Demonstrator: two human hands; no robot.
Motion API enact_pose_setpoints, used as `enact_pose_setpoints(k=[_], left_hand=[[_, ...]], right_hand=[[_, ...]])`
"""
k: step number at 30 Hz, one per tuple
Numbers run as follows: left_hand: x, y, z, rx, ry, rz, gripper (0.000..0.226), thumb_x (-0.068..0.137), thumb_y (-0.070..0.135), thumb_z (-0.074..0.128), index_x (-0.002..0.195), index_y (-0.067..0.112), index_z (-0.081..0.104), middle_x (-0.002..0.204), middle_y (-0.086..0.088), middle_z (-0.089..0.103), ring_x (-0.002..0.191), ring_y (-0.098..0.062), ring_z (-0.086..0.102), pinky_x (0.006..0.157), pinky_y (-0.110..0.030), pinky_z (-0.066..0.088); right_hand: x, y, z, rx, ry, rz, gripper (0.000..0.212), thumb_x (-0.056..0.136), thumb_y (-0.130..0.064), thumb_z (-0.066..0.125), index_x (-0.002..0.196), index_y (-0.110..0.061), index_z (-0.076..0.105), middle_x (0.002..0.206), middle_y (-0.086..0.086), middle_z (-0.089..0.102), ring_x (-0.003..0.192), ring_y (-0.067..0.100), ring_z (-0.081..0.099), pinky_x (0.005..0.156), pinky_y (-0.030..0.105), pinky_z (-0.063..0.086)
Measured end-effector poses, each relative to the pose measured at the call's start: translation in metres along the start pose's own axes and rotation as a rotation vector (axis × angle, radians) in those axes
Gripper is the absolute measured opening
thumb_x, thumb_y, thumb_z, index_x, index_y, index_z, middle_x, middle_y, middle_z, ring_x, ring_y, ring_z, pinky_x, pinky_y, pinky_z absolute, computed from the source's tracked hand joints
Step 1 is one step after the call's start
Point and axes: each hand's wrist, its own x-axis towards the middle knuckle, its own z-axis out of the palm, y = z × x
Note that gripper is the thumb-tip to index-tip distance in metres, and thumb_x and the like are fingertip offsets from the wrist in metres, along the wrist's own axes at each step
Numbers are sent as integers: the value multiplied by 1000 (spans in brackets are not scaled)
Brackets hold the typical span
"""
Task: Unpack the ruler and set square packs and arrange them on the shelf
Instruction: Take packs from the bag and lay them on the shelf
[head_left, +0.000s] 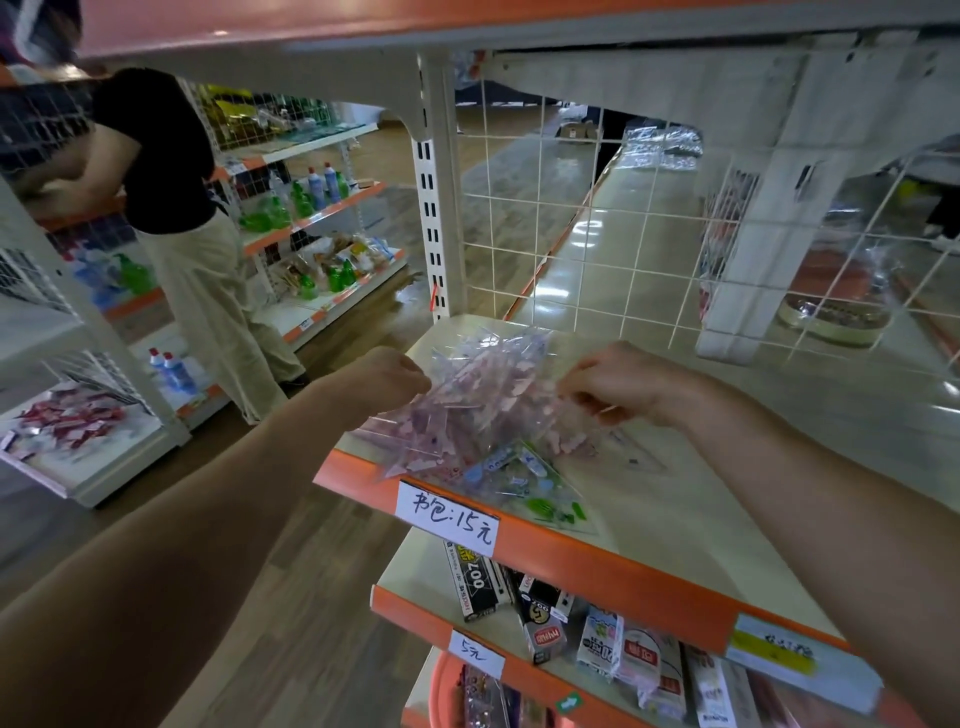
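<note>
At the left end of the orange-edged shelf (675, 519), an outer bag (478, 395) of clear film, filled with pink and purple ruler and set square packs, is held just above the shelf board between both hands. The left hand (387, 382) grips the bag's left edge; its fingers (413, 382) are curled tightly into the film, and the thumb is hidden. The right hand (628, 387) takes the opposite edge; its fingers (584, 400) are closed to a narrow pinch on the film, with the rest folded under. This two-sided hold is judged to serve the opening step: opposed grips tension the film so that it can be pulled apart or its mouth spread. Holding it low over the board means that released packs would land on the shelf and not on the floor. Whether the film is already torn cannot be told, because the bag is blurred. One printed set square pack (524, 483), blue and green, lies flat on the board just in front of the bag, near the front edge and above the handwritten price label (449, 519). A clear set square (631, 452) lies flat beside it, under the right wrist; whether it is wrapped cannot be told. With most packs inside the bag, arranging is judged barely begun. Boxed goods (540, 618) occupy the lower shelf.
</note>
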Motion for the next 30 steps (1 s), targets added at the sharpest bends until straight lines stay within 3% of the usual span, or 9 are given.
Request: enact_pose_setpoints(k=[2,5,9,12,16,20,22,26,30], left_hand=[[4,2,3,7,20,26,21,93,19,58,106,6,67,89,-2,57,67,-7,48,56,-18,37],[9,11,12,70,28,73,19,89,31,64,77,17,58,75,3,48,65,-7,45,60,-18,37],[15,18,27,137,-16,59,29,78,37,76,72,21,53,74,3,51,70,-12,51,72,-27,45],[18,20,24,72,-37,42,21,79,28,76,83,12,64,78,-2,58,68,-11,53,57,-19,41],[20,21,13,-180,42,53,12,86,14,68,93,4,68,76,-2,57,65,-10,49,52,-15,37],[16,18,5,-478,-41,66,9,89,13,65,96,8,66,90,-7,70,82,-18,62,75,-30,48],[14,18,4,-572,-121,78,9,91,13,61,99,10,64,96,-6,72,85,-19,65,76,-31,47],[9,21,5,-683,-219,101,15,94,17,56,105,10,65,99,-9,71,83,-20,66,73,-31,50],[8,22,6,-706,-217,103,19,93,16,58,108,8,65,98,-8,70,81,-19,66,78,-33,51]], right_hand=[[-1,4,-15,17,30,13,9,88,-8,61,79,-8,64,68,6,63,53,11,58,50,18,46],[-3,9,-29,62,66,-8,11,88,-9,63,78,-9,67,74,7,72,58,10,65,48,18,48],[-3,18,-32,62,109,-92,13,86,-14,68,89,-1,68,78,10,71,63,11,65,52,19,52],[-4,23,-33,88,186,-174,15,86,-13,68,91,1,69,71,7,68,62,9,62,57,19,54],[-5,23,-37,130,308,-250,13,91,-12,62,91,-1,69,69,2,64,66,9,60,55,17,52],[-6,16,-42,169,470,-329,11,93,-13,58,92,-8,67,74,-3,66,58,-5,58,51,11,46],[-7,12,-43,210,527,-353,12,94,-13,56,92,-10,67,77,-3,67,58,-6,57,51,10,45],[-12,7,-41,375,477,-314,14,95,-17,54,86,-17,65,79,-3,69,65,6,58,56,20,46],[-11,0,-36,534,366,-228,12,95,-18,55,89,-18,65,70,-6,70,61,4,64,52,18,47]])
